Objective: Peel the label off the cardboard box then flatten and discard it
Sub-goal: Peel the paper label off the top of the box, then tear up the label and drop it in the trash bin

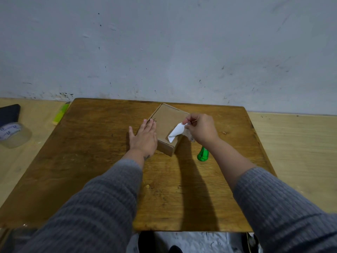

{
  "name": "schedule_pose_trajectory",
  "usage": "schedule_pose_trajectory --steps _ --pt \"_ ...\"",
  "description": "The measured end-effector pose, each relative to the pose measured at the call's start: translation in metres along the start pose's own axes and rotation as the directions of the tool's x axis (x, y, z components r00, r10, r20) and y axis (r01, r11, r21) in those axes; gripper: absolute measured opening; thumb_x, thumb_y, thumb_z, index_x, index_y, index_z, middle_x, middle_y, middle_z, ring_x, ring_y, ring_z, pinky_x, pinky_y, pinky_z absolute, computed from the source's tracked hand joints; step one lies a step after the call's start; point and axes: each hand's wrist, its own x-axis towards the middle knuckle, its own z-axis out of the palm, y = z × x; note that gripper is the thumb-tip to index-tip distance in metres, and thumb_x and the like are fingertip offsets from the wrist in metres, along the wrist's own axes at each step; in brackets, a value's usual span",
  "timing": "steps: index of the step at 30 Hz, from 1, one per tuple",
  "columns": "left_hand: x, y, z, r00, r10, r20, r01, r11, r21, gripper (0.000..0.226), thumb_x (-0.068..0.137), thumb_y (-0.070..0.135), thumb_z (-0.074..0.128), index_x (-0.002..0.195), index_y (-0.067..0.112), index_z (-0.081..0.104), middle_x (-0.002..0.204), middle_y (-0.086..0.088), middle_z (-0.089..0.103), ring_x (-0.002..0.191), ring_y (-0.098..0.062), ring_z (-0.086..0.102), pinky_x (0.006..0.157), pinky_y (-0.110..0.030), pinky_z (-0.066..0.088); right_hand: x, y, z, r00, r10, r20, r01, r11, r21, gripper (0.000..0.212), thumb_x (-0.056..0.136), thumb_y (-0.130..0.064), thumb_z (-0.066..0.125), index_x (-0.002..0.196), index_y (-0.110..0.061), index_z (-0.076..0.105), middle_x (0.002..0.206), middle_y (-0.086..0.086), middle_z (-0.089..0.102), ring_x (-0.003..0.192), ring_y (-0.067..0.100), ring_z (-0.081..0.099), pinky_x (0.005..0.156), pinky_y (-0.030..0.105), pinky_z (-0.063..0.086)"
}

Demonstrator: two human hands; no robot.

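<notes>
Cardboard box [168, 125] sits on the table [91, 161] under the right hand [202, 129], whose grip pinches the white label [175, 133] trailing down-left from it, while the left hand [144, 137] lies flat beside.

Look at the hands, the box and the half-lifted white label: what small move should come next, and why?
Probably keep pulling: the right hand pinches the label, which is curled up yet seemingly still attached at the cardboard box near edge, while the left hand braces the box's side.

box [168, 125] on table [91, 161] (tape roll [14, 133] far left).
</notes>
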Motion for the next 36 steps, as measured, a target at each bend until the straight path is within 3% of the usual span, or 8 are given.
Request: schedule_pose_trajectory --steps 4,7,13,19,22,26,32,36 --pt "-0.011 0.006 0.006 0.985 0.069 -0.159 -0.069 0.998 0.005 0.055 0.103 0.04 0.012 0.154 0.024 0.003 0.162 0.009 -0.003 0.147 -0.009 -0.012 0.116 -0.058 -0.009 0.005 -0.002 0.004 0.999 0.047 -0.002 -0.047 0.998 0.034 0.016 0.087 -0.002 0.06 0.092 -0.009 0.074 0.084 0.0 0.064 0.069 0.006 0.054 0.057 0.007 0.039" --pt "-0.019 0.019 0.018 0.979 0.158 -0.127 -0.156 0.987 0.023 0.074 0.094 0.065 0.009 0.154 0.023 -0.001 0.161 0.006 -0.009 0.146 -0.01 -0.017 0.116 -0.057 -0.011 0.009 -0.004 0.007 0.998 0.066 -0.017 -0.065 0.996 0.058 0.015 0.087 -0.004 0.061 0.094 -0.008 0.074 0.087 0.004 0.068 0.064 0.001 0.052 0.051 0.001 0.037" --pt "-0.014 0.031 0.026 0.989 0.073 -0.125 -0.07 0.997 0.033 0.088 0.088 0.073 0.018 0.154 0.019 -0.001 0.162 0.003 -0.008 0.147 -0.012 -0.017 0.116 -0.058 -0.007 0.013 -0.004 0.009 0.993 0.105 -0.06 -0.104 0.994 0.022 0.017 0.09 -0.007 0.058 0.096 -0.011 0.073 0.097 0.007 0.069 0.069 0.008 0.054 0.049 0.011 0.04" --pt "-0.016 0.033 0.025 0.99 0.038 -0.134 -0.052 0.994 -0.1 0.086 0.089 0.073 0.022 0.154 0.022 0.001 0.162 0.004 -0.009 0.147 -0.013 -0.017 0.116 -0.054 -0.014 0.017 0.004 -0.029 0.959 0.251 -0.134 -0.24 0.966 0.094 0.017 0.092 -0.017 0.057 0.1 -0.014 0.072 0.099 0.002 0.062 0.086 0.015 0.053 0.066 0.03 0.053" --pt "-0.022 0.049 0.013 0.899 0.014 -0.438 -0.151 0.948 -0.279 0.057 0.094 0.054 0.037 0.143 0.025 0.038 0.156 0.001 0.027 0.146 -0.019 0.017 0.118 -0.046 0.005 0.012 0.004 -0.032 0.959 0.282 -0.038 -0.278 0.958 0.073 0.023 0.094 -0.024 0.054 0.106 -0.014 0.071 0.103 0.008 0.066 0.088 0.024 0.061 0.077 0.041 0.056" --pt "-0.023 0.081 -0.007 0.781 0.177 -0.599 -0.298 0.948 -0.108 0.025 0.093 0.041 0.05 0.109 0.028 0.064 0.116 0.007 0.059 0.11 -0.018 0.05 0.092 -0.038 0.032 -0.001 0.007 -0.03 0.971 0.229 0.068 -0.238 0.956 0.171 0.029 0.094 -0.013 0.049 0.116 -0.02 0.067 0.108 0.008 0.069 0.083 0.02 0.062 0.06 0.03 0.053" --pt "-0.035 0.094 -0.013 0.839 0.15 -0.523 -0.197 0.98 -0.035 0.044 0.091 0.052 0.051 0.132 0.033 0.054 0.132 0.012 0.056 0.118 -0.015 0.047 0.09 -0.037 0.032 -0.025 0.008 -0.046 0.971 0.204 0.125 -0.229 0.944 0.236 0.078 0.087 0.003 0.056 0.145 -0.039 0.026 0.097 0.007 0.062 0.061 0.012 0.053 0.053 0.021 0.044" --pt "-0.051 0.096 -0.017 0.866 0.14 -0.479 -0.169 0.986 -0.017 0.036 0.09 0.054 0.052 0.119 0.037 0.065 0.126 0.016 0.06 0.12 -0.016 0.043 0.09 -0.039 0.026 -0.041 0.01 -0.054 0.969 0.222 0.109 -0.245 0.921 0.304 0.088 0.087 0.002 0.059 0.149 -0.035 0.009 0.102 0.008 0.068 0.063 0.01 0.054 0.053 0.021 0.043"
